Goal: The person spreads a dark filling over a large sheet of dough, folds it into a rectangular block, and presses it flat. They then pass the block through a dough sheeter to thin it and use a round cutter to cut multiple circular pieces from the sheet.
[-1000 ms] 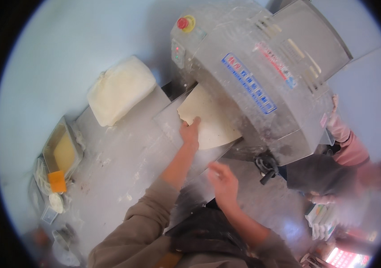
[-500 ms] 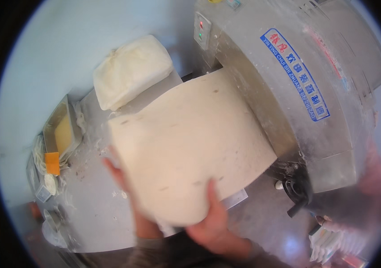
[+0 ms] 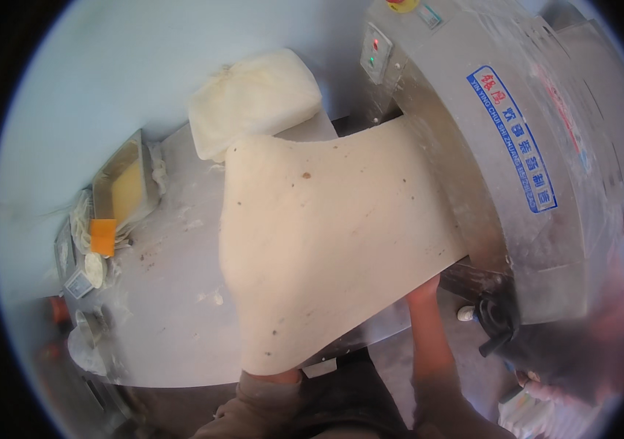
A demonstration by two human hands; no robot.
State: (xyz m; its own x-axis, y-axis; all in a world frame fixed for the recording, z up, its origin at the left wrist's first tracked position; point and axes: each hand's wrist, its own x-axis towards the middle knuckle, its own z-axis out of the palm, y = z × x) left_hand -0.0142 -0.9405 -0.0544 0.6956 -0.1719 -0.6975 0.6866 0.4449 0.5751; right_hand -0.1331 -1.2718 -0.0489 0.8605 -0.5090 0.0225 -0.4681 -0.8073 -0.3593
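Note:
A large, pale, speckled dough sheet (image 3: 341, 234) hangs from the opening of a steel roller machine (image 3: 561, 241) across the steel table (image 3: 165, 322). My left hand is hidden beneath the sheet's near left part; only the wrist and sleeve show. My right hand (image 3: 423, 289) is under the sheet's right edge near the machine, touching it, with the fingers hidden.
A white wrapped block (image 3: 257, 99) sits at the back by the wall. Along the table's left are a metal tray (image 3: 147, 172) with yellow contents, an orange card (image 3: 102, 238) and plastic bags. At right stands a co-worker (image 3: 590, 351) beside a black handle (image 3: 493, 318).
Much more dough sheet has come out of the machine, spreading leftward over my arms. My left hand has gone under it, and my right hand has moved right toward the machine.

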